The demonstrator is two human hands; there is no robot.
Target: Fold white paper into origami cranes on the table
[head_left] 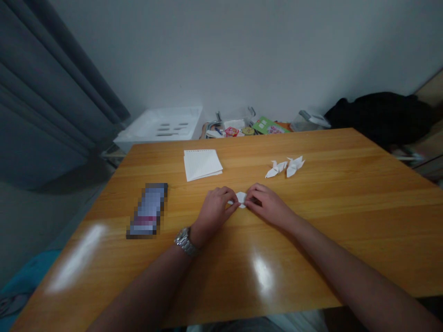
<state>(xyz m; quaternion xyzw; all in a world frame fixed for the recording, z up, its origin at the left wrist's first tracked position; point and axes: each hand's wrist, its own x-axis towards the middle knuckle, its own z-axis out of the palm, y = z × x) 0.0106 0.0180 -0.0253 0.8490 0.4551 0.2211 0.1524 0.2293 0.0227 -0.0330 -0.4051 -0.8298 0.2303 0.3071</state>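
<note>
Between my two hands, a small folded piece of white paper (pixel 241 198) lies at the middle of the wooden table (pixel 332 198). My left hand (pixel 218 204), with a metal watch (pixel 186 240) on its wrist, pinches the paper's left side between thumb and fingers. From the other side my right hand (pixel 265 201) grips the right edge, also with closed fingertips. The fingers cover part of the paper, so its full shape is hidden. Beyond my right hand sit two folded paper cranes, one on the left (pixel 276 169) and one on the right (pixel 295 166).
A stack of lined paper sheets (pixel 201 165) lies at the back left of the table. Nearer, a phone (pixel 148 210) with a blurred screen rests on the left. Past the far edge are a white plastic tray (pixel 162 124), a green booklet (pixel 268 125) and a black cloth item (pixel 380 115).
</note>
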